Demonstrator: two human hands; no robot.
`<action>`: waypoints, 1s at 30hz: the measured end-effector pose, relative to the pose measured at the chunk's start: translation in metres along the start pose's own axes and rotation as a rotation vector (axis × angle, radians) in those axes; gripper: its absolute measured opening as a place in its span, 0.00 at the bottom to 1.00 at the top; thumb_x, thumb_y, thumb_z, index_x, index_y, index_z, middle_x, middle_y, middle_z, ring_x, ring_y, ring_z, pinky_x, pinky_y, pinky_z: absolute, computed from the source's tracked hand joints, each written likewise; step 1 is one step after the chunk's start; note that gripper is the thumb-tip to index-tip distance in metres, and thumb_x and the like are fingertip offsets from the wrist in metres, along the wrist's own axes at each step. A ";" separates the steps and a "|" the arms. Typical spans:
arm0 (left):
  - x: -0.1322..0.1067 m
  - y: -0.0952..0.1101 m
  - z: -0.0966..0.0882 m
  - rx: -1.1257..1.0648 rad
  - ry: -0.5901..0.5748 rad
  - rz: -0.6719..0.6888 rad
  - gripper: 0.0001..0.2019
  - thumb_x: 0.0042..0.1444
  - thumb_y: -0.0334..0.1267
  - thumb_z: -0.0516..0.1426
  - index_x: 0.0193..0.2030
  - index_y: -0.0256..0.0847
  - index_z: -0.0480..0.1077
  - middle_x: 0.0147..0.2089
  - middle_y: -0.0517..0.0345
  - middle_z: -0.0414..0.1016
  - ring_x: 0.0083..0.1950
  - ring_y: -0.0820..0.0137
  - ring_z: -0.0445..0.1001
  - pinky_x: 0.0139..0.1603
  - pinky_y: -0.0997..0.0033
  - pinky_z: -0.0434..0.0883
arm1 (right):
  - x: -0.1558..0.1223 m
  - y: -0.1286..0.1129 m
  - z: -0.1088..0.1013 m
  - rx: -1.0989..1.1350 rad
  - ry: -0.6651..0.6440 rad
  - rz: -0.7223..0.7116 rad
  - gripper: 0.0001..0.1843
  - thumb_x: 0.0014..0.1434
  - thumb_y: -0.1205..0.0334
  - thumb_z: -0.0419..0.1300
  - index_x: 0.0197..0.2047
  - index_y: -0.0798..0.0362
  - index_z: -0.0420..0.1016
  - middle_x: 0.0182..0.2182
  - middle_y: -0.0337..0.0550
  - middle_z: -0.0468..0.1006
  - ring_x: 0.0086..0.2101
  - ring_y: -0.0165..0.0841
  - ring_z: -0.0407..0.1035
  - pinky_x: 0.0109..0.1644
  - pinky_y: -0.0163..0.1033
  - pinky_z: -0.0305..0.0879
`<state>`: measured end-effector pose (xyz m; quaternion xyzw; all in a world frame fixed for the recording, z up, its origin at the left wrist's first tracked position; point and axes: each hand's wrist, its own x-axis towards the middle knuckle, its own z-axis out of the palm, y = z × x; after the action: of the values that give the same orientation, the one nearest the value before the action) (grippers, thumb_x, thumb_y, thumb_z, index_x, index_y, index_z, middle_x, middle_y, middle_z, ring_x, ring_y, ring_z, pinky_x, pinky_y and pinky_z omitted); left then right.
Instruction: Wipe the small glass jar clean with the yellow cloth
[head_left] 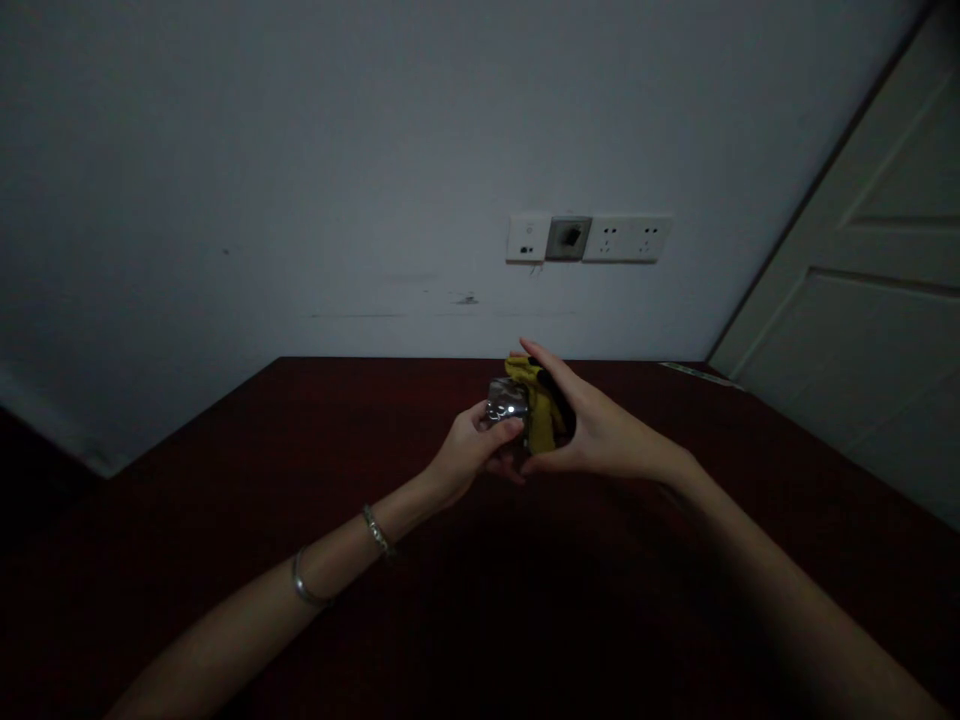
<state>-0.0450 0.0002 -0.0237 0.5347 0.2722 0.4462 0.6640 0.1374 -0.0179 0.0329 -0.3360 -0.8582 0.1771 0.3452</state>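
Observation:
My left hand [474,452] is closed around a small shiny metal object [506,402], thumb on top. My right hand [585,425] presses a yellow cloth [538,400] against that object, with the fingers curved round the cloth. Both hands meet above the middle of a dark red table [225,500]. I wear two thin metal bangles [311,590] on my left forearm. What exactly the metal object is I cannot make out in the dim light.
A grey wall rises behind the table, with a row of white sockets [589,238] at mid height. A pale door [877,300] stands at the right. A thin light strip [697,373] lies at the table's far right edge.

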 end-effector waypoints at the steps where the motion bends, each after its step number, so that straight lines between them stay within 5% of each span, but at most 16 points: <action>1: 0.001 0.000 0.000 0.011 0.002 -0.005 0.29 0.44 0.51 0.65 0.46 0.35 0.65 0.31 0.59 0.70 0.22 0.79 0.66 0.24 0.70 0.76 | 0.000 0.002 0.003 -0.012 0.009 -0.016 0.62 0.43 0.57 0.71 0.71 0.45 0.34 0.66 0.54 0.53 0.63 0.48 0.54 0.64 0.57 0.54; 9: 0.004 0.000 0.000 0.066 -0.026 -0.054 0.31 0.46 0.55 0.63 0.49 0.33 0.67 0.34 0.50 0.75 0.25 0.71 0.74 0.24 0.70 0.76 | 0.004 0.017 0.019 -0.062 0.097 -0.094 0.60 0.45 0.58 0.70 0.70 0.44 0.35 0.65 0.53 0.52 0.63 0.47 0.53 0.64 0.57 0.54; 16: 0.005 -0.002 -0.002 0.034 -0.042 -0.047 0.34 0.44 0.57 0.64 0.52 0.34 0.68 0.49 0.40 0.74 0.41 0.64 0.77 0.34 0.68 0.77 | 0.005 0.019 0.024 -0.017 0.151 -0.088 0.58 0.44 0.60 0.70 0.70 0.45 0.38 0.62 0.53 0.56 0.60 0.44 0.56 0.64 0.54 0.55; 24: 0.010 -0.011 -0.011 -0.029 -0.187 0.073 0.39 0.42 0.55 0.67 0.58 0.37 0.65 0.58 0.39 0.69 0.59 0.54 0.69 0.58 0.55 0.67 | 0.008 0.023 0.024 0.141 0.269 0.087 0.58 0.43 0.57 0.70 0.70 0.49 0.40 0.61 0.54 0.60 0.59 0.46 0.59 0.64 0.55 0.52; 30: 0.015 -0.013 -0.011 0.018 -0.118 0.141 0.52 0.33 0.42 0.72 0.65 0.41 0.53 0.65 0.38 0.61 0.64 0.49 0.62 0.61 0.49 0.63 | 0.011 0.022 0.023 0.356 0.287 0.230 0.60 0.40 0.54 0.71 0.70 0.51 0.41 0.59 0.54 0.63 0.55 0.47 0.63 0.62 0.55 0.57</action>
<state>-0.0431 0.0180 -0.0372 0.5839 0.1981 0.4571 0.6410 0.1249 0.0044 0.0102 -0.3873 -0.7118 0.3140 0.4948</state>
